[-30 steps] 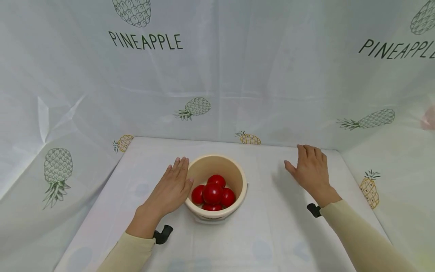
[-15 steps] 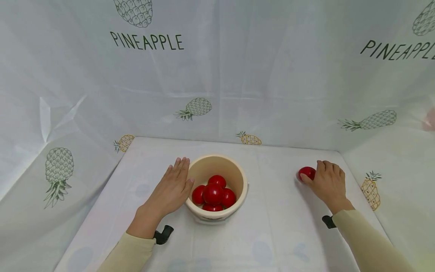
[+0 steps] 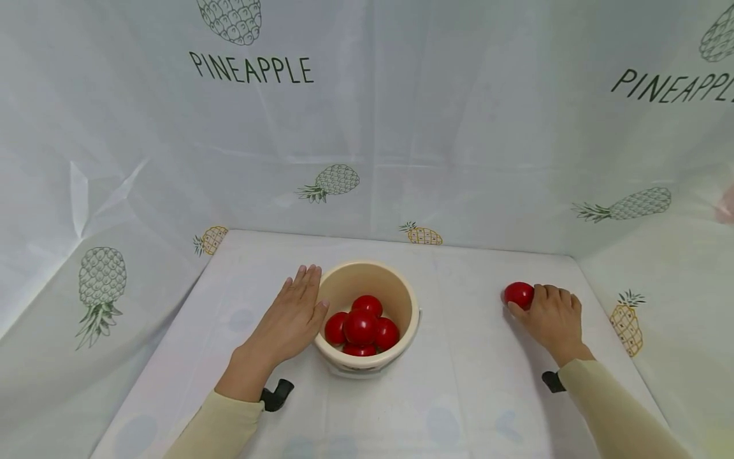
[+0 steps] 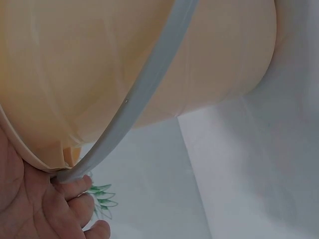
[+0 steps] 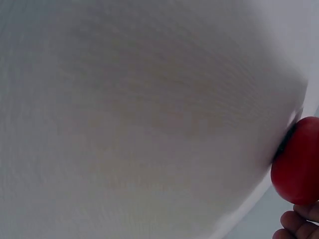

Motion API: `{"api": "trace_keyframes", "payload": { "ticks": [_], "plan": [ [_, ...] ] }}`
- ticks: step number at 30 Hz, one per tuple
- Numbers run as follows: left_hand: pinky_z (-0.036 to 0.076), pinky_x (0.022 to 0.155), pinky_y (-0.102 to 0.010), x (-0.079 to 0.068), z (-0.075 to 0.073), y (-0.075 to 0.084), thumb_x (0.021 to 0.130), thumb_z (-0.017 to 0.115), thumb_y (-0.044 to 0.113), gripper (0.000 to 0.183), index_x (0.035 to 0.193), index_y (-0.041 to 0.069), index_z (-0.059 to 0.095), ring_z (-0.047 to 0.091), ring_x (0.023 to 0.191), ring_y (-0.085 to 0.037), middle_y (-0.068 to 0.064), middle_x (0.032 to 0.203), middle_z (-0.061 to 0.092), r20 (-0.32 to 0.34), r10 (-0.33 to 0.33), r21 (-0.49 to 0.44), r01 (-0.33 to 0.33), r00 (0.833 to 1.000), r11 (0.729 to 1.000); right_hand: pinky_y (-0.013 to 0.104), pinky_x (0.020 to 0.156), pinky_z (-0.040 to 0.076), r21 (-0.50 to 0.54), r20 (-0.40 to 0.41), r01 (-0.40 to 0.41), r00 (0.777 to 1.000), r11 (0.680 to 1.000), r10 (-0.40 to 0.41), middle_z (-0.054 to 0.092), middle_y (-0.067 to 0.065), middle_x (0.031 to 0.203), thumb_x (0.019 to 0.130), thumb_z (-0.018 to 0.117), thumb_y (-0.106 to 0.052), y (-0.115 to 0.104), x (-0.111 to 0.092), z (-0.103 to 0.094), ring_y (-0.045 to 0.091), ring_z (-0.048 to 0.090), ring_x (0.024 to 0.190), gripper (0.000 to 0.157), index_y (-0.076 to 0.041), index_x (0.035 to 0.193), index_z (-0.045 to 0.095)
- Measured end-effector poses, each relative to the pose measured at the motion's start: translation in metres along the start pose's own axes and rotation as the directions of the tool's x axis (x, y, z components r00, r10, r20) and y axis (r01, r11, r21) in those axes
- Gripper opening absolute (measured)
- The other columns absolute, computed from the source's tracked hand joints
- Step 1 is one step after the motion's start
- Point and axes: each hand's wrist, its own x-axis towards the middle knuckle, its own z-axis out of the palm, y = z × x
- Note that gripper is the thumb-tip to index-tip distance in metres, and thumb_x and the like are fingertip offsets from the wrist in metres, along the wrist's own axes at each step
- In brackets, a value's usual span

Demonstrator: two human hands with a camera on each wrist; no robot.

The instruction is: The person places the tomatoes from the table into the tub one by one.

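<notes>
A cream bucket (image 3: 408,315) with several red tomatoes (image 3: 360,327) inside stands mid-table. Against its left rim rests my left hand (image 3: 289,315), fingers straight and thumb over the edge. The left wrist view shows the bucket's wall (image 4: 99,64) close up, with my left palm and fingers (image 4: 82,206) beside the grey handle (image 4: 149,74). At the table's right side my right hand (image 3: 553,319) grips a single tomato (image 3: 518,294) between thumb and fingers. In the right wrist view that tomato (image 5: 301,162) shows dark green at its stem end, fingertips (image 5: 299,221) touching it.
A white cloth-covered table (image 3: 453,382) lies under everything. Pineapple-printed sheeting (image 3: 459,127) hangs behind it and along both sides. Each wrist wears a black camera mount, such as the left mount (image 3: 278,395).
My right hand has moved right and toward me, uncovering the single tomato, and its fingers have drawn in around it. The left hand and bucket have stayed put.
</notes>
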Motion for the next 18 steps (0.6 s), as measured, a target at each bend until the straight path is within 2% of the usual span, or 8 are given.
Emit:
{"api": "trace_keyframes", "payload": {
  "ticks": [7, 18],
  "plan": [
    [0.015, 0.133, -0.055, 0.0, 0.0, 0.0, 0.112, 0.045, 0.035, 0.07, 0.165, -0.004, 0.022, 0.012, 0.164, -0.037, -0.019, 0.174, 0.022, -0.002, -0.001, -0.002, 0.001, 1.0, 1.0, 0.072, 0.09, 0.042, 0.025, 0.004, -0.022, 1.0, 0.999, 0.022, 0.061, 0.04, 0.11, 0.096, 0.069, -0.051, -0.003, 0.001, 0.002, 0.057, 0.053, 0.104, 0.068, 0.015, 0.106, 0.056],
    [0.014, 0.133, -0.055, -0.001, 0.0, -0.001, 0.112, 0.043, 0.037, 0.071, 0.166, -0.004, 0.019, 0.012, 0.164, -0.036, -0.019, 0.174, 0.02, -0.006, 0.013, 0.001, -0.013, 1.0, 1.0, 0.07, 0.085, 0.043, 0.029, -0.075, 0.022, 0.997, 0.999, -0.02, 0.06, 0.039, 0.107, 0.087, 0.079, -0.047, -0.013, 0.006, -0.001, 0.055, 0.051, 0.101, 0.071, 0.015, 0.11, 0.054]
  ]
}}
